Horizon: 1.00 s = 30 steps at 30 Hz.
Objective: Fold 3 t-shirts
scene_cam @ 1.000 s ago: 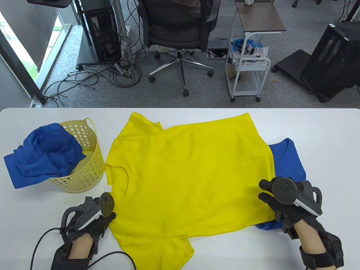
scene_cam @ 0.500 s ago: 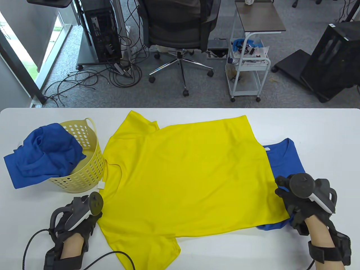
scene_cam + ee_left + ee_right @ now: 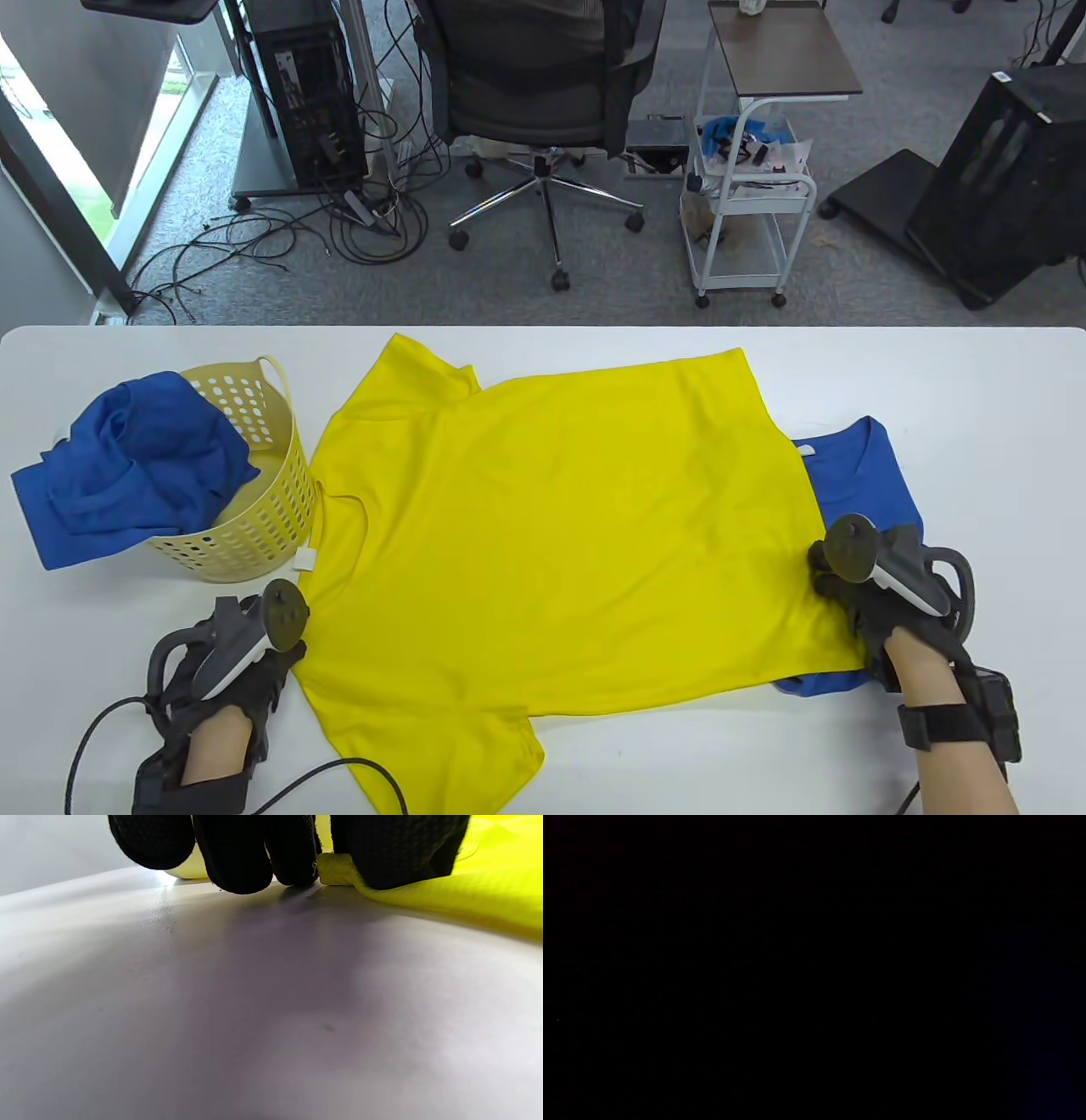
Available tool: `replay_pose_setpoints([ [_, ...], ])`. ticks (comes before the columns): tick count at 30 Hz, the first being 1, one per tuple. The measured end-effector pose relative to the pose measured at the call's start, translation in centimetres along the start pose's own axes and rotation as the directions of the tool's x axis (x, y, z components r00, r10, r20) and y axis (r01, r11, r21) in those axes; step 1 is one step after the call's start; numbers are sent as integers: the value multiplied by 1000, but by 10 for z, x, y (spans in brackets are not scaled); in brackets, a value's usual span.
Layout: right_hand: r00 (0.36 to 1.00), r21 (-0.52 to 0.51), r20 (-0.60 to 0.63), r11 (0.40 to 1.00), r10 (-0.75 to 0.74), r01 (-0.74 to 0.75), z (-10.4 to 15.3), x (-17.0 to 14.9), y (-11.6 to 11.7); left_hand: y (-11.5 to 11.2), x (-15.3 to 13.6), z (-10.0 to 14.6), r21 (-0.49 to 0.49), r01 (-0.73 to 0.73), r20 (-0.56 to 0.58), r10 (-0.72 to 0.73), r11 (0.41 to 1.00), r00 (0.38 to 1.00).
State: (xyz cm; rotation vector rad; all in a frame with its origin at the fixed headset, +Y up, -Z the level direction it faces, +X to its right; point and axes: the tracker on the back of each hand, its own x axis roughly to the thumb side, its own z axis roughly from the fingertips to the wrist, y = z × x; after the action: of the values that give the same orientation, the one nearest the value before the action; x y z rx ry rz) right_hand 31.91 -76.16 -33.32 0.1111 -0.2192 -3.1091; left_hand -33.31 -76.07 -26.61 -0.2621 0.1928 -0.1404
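On table: left hand [image 3: 233,671] pinches yellow shirt [image 3: 560,543] edge; right hand [image 3: 882,594] rests on its hem, grip unclear.

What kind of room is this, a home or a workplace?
Most likely an office or lab. Behind the white table stand a swivel office chair, a computer tower with loose cables on grey carpet, and a wheeled cart.
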Motion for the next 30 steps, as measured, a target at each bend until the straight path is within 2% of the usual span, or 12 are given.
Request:
replay_pose_setpoints([
  [9,999,-49,38,999,22,-20,1,0,4,0,-1,-1,76,-17,-11,18,997,1000],
  [13,998,-124,55,992,2,5,5,-8,-4,-1,-3,-3,45,-10,-7,10,999,1000],
  [17,999,-102,33,995,-7,10,4,-13,-5,2,-7,-3,55,-30,-4,30,998,1000],
  [20,998,-269,9,961,-59,59,11,-18,-30,22,-16,6,231,-121,-13,127,965,992],
  [23,987,-633,35,760,-157,144,37,-26,-75,54,-26,31,547,-202,5,238,812,971],
  [24,986,-658,47,738,-159,150,41,-27,-81,58,-28,36,592,-180,4,220,786,975],
  [25,985,-641,83,749,-150,168,43,-27,-84,59,-28,38,602,-140,-9,182,786,983],
  [26,984,-520,119,836,-133,176,39,-26,-81,56,-28,36,558,-109,-26,149,823,989],
  [27,983,-365,140,917,-120,163,33,-26,-76,49,-28,30,454,-92,-24,115,886,993],
  [28,983,-94,128,986,-128,141,27,-27,-63,40,-27,23,293,-96,-11,104,951,995],
  [29,985,114,83,984,-151,141,23,-28,-48,30,-26,16,104,-113,16,112,988,994],
  [30,983,190,74,970,-166,150,22,-29,-40,23,-26,12,-8,-129,6,129,992,992],
])
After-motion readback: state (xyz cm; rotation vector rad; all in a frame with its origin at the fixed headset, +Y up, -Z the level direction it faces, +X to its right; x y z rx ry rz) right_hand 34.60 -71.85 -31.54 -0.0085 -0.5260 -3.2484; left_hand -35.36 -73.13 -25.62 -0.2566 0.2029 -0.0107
